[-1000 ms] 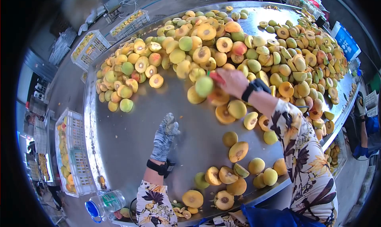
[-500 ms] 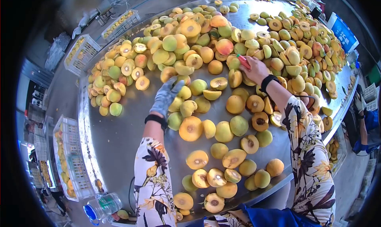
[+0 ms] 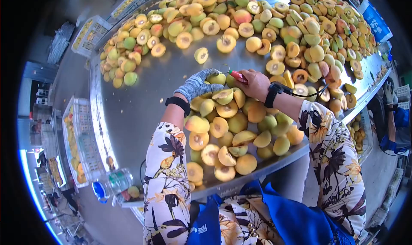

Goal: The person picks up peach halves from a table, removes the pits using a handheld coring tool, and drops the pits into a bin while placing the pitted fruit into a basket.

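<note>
My left hand (image 3: pixel 198 85), in a grey glove, has its fingers curled round a yellow-green peach (image 3: pixel 217 78) at the middle of the metal table. Right beside it, my bare right hand (image 3: pixel 254 85) is closed on a small red-handled tool (image 3: pixel 238 76). The tool's green end points toward the left hand, and its thin tip is hard to make out. Below both hands lies a cluster of peach halves (image 3: pixel 227 109), some cut side up with brown or pale centres. A single peach half (image 3: pixel 201 55) sits just beyond the left hand.
A large heap of cut peaches (image 3: pixel 317 52) covers the far and right parts of the metal table (image 3: pixel 141 84). Plastic crates (image 3: pixel 88 138) of fruit stand off its left side. A blue-capped plastic bottle (image 3: pixel 113 183) is at the near left corner. At right, a co-worker's gloved hand (image 3: pixel 389 94) shows.
My hands have come together over the near fruit, the left now round a peach. Peaches on the near side are gathered into a tighter cluster, with bare metal beyond. The view has tilted downward.
</note>
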Demonstrator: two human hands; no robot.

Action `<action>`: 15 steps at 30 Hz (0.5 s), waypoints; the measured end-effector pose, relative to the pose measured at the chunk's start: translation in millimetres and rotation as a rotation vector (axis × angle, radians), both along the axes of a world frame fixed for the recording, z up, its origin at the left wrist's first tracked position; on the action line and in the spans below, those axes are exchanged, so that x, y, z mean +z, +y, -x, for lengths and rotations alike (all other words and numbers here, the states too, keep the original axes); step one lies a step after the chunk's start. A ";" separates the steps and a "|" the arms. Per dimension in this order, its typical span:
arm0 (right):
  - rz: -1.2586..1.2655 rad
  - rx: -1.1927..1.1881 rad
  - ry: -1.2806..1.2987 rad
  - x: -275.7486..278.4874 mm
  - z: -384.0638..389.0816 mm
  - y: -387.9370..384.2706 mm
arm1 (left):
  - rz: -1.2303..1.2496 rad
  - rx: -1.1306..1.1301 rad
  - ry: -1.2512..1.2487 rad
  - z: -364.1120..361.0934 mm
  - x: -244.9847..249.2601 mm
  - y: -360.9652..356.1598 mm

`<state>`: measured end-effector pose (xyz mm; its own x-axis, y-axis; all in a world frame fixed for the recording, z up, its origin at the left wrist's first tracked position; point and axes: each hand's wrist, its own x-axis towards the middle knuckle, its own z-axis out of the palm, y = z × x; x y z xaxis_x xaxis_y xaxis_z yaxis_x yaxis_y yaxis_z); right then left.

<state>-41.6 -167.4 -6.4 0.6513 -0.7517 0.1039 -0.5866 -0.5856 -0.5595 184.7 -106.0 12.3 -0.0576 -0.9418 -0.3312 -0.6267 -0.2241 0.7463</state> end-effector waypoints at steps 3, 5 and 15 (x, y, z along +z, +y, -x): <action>-0.069 0.071 -0.036 -1.9 -1.7 43.7 | -0.073 0.045 0.181 -7.7 2.9 48.3; -0.109 0.128 -0.046 0.2 -5.7 68.7 | -0.153 -0.017 0.071 -7.8 21.6 78.0; 0.125 0.382 -0.027 19.6 -18.8 156.9 | -0.151 -0.048 -0.282 5.1 39.1 197.0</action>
<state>-22.8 -10.5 13.2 0.8773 -0.4361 0.2003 -0.2991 -0.8233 -0.4824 179.6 91.0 51.5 0.0127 -0.8794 -0.4759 -0.8167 -0.2837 0.5025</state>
